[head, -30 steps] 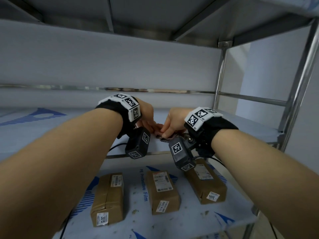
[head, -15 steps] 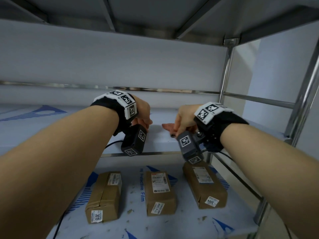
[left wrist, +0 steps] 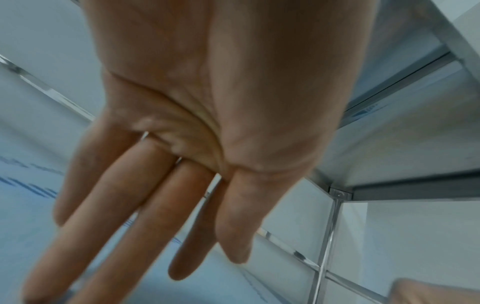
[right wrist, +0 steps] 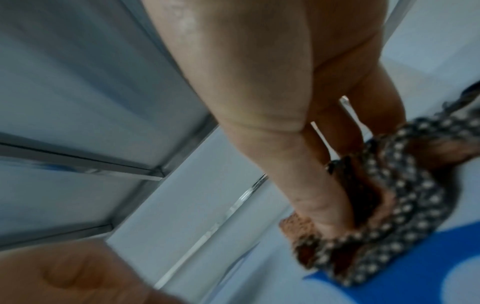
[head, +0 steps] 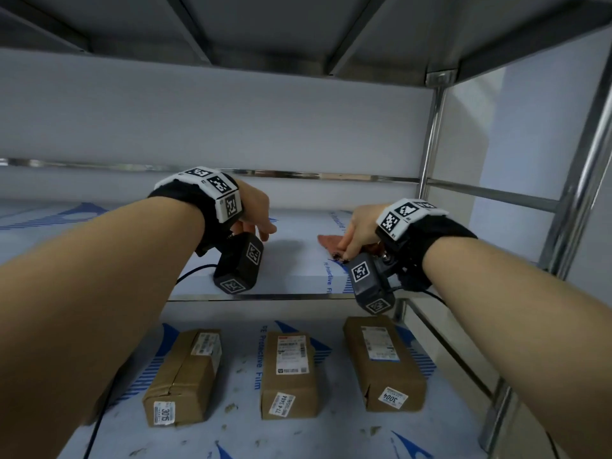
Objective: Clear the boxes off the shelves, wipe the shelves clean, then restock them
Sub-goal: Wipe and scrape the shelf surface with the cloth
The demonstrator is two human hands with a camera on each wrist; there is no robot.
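My right hand pinches a crumpled orange-brown cloth with a dark dotted side and holds it down on the bare middle shelf. In the right wrist view the thumb and fingers fold the cloth between them against the film-covered surface. My left hand hovers just above the same shelf, a little to the left, with straight fingers and nothing in it. Three brown cardboard boxes lie side by side on the lower shelf.
The underside of the upper shelf hangs close overhead. Steel posts and a side rail bound the right end. Small bits of debris dot the lower shelf around the boxes. Cables trail from both wrist cameras.
The hands, together on the cloth a second ago, have parted. The left let go and moved left; the right slid right with the cloth.
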